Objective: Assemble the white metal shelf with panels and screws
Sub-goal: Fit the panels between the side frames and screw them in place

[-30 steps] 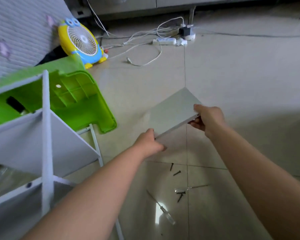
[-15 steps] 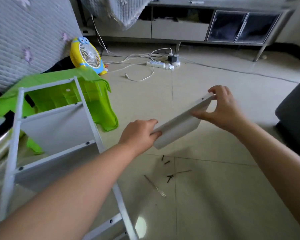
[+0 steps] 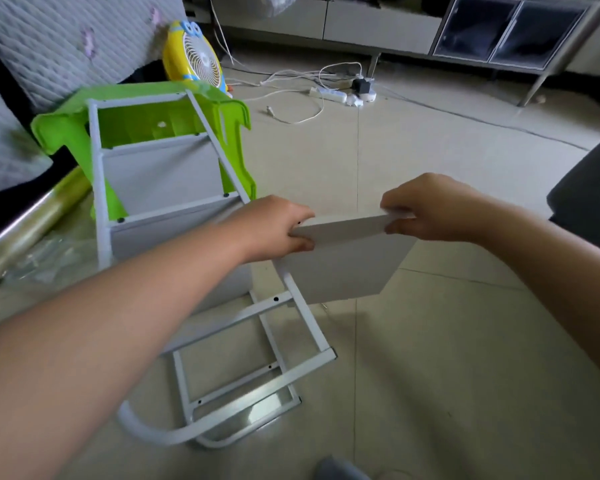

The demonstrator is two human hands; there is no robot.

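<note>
The flat white metal panel (image 3: 347, 261) hangs in the air between the two hands, its long top edge running left to right across the view and its face dropping down and away toward the floor. The left hand (image 3: 278, 226) pinches the left end of that edge, fingers curled under it; the right hand (image 3: 430, 207) pinches the right end the same way. Both grips are closed on the panel and nothing else.

The white metal shelf frame (image 3: 201, 258) lies tipped on the tiled floor to the left of the panel and below it, its long rails running from the green plastic stool (image 3: 142, 116) at the far end toward the viewer. The panel's left end overlaps the near rail, so the left hand is the nearer one to the frame. Judging from this, the panel has to travel leftward and down into the open bay.

Counted: one loose panel in hand, two panels seemingly already fitted in the frame, one frame, one stool, one yellow and blue round desk fan (image 3: 196, 58). No loose screws are visible.
</note>
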